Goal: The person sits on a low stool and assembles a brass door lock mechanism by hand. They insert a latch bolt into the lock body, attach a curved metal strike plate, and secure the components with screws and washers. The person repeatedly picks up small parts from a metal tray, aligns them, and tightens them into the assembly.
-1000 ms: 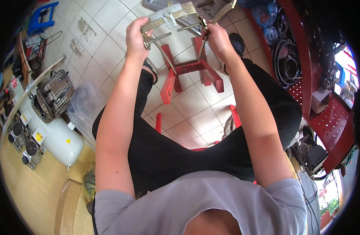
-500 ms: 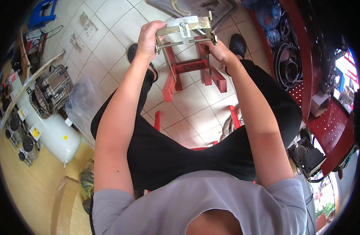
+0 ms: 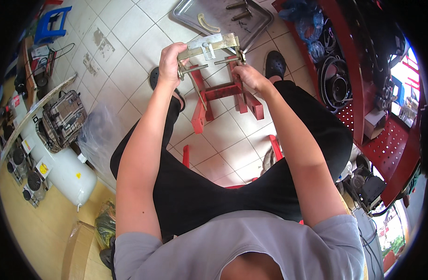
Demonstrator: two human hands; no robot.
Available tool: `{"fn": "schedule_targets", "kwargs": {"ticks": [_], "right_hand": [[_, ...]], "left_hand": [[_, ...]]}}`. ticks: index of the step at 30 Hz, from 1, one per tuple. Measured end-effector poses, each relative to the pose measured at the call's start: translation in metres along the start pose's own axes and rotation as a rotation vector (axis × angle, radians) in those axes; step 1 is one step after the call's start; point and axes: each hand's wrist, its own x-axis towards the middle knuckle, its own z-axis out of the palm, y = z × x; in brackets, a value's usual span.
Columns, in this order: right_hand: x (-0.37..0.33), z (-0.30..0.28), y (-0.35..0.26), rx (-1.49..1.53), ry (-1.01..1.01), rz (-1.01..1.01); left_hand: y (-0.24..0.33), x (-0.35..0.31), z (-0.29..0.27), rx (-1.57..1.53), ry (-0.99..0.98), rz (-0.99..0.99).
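Note:
A worn metal bracket with a slotted plate on its crossbar and threaded bolts at both ends is held up over a red metal stand. My left hand is wrapped round the bracket's left end, its fingers partly behind the metal. At the right end, my right hand has its fingers closed on the bracket's lower part, below the bolt; the fingertips are partly hidden. Thin long rods slope down beside the stand's uprights.
Ahead lies a grey metal tray with a curved slotted piece and several small parts. A red shelf unit stands on the right. On the left are a white tank, a clear plastic bag and a blue stool.
The bracket and both hands sit slightly lower and further left in the picture, with the bracket tilted a little differently. More of the tray shows. Both hands keep their grip.

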Motion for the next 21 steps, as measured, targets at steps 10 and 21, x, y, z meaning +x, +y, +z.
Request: {"fn": "schedule_targets", "kwargs": {"ticks": [10, 21], "right_hand": [[0.0034, -0.004, 0.0061, -0.014, -0.039, -0.006], [0.005, -0.0049, 0.0063, 0.003, -0.027, -0.019]], "left_hand": [[0.0018, -0.0019, 0.0051, 0.131, -0.032, 0.015], [0.0035, -0.0023, 0.01, 0.106, 0.002, 0.006]]}}
